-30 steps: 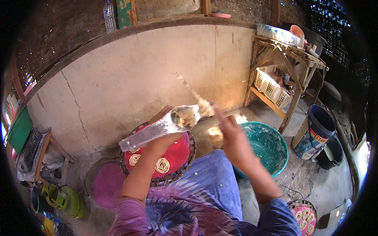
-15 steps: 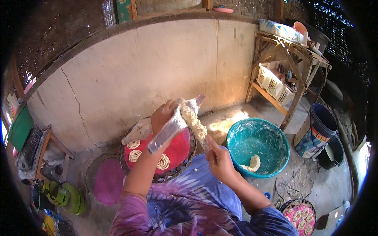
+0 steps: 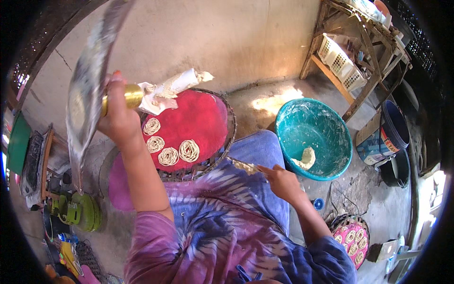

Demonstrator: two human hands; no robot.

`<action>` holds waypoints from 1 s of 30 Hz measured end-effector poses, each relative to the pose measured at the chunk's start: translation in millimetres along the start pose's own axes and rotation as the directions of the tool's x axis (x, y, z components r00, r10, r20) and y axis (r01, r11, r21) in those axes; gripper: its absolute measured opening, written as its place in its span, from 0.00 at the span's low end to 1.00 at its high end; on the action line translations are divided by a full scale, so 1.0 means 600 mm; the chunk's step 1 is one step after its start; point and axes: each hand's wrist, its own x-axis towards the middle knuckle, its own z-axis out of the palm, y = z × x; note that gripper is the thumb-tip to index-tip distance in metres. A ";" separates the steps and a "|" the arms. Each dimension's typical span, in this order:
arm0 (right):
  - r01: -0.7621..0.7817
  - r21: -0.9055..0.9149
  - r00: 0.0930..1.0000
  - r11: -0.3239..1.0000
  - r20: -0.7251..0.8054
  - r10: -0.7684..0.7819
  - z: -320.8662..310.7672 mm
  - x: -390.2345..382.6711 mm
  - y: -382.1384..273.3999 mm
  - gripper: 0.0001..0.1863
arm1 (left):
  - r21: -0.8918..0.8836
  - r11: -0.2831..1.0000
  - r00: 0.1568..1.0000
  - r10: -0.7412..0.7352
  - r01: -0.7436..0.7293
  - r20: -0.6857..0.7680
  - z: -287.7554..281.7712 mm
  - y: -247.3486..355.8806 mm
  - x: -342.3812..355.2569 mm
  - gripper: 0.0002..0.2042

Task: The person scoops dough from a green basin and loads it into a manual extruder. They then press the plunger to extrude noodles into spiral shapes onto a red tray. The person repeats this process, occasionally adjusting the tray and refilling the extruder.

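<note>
My left hand [image 3: 118, 111], raised at the left, is closed round a brass-coloured cylinder [image 3: 134, 96] with a broad silvery metal plate [image 3: 87, 94] across it, like a dough press. A dough-smeared white rod [image 3: 177, 85] shows beyond the cylinder, above the tray's far edge; I cannot tell whether they join. My right hand [image 3: 283, 183] grips a flat stick [image 3: 243, 165] coated with dough, over my lap. A round tray covered in red [image 3: 203, 118] carries several coiled dough nests [image 3: 189, 150]. Right of it, a teal basin [image 3: 314, 123] holds a lump of dough [image 3: 306, 158].
A second tray of dough nests [image 3: 352, 239] sits at lower right. Buckets [image 3: 380, 137] and a wooden stand [image 3: 324, 71] with a white basket [image 3: 340, 66] are at the right. A green gas cylinder [image 3: 85, 213] stands at left, and a pale wall [image 3: 246, 42] rises behind.
My left hand has lifted the press up and left, turning its plate. My right hand has drawn the stick away from the dough on it, down over my lap. The view has tilted downward.
</note>
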 end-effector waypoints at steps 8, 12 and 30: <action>0.039 0.212 0.998 0.977 -0.049 -0.029 -0.036 -0.027 0.036 0.21 | -0.384 0.913 0.985 -0.087 0.138 0.147 -0.058 0.062 -0.001 0.07; -0.059 0.284 0.996 0.957 0.078 0.038 -0.062 -0.089 0.078 0.21 | -0.414 0.887 0.971 -0.136 0.207 0.194 -0.116 0.068 0.004 0.06; -0.443 -0.319 0.891 0.838 -0.261 0.372 -0.038 0.014 0.244 0.33 | -0.583 0.462 0.730 -0.558 0.668 0.395 -0.083 0.054 -0.087 0.10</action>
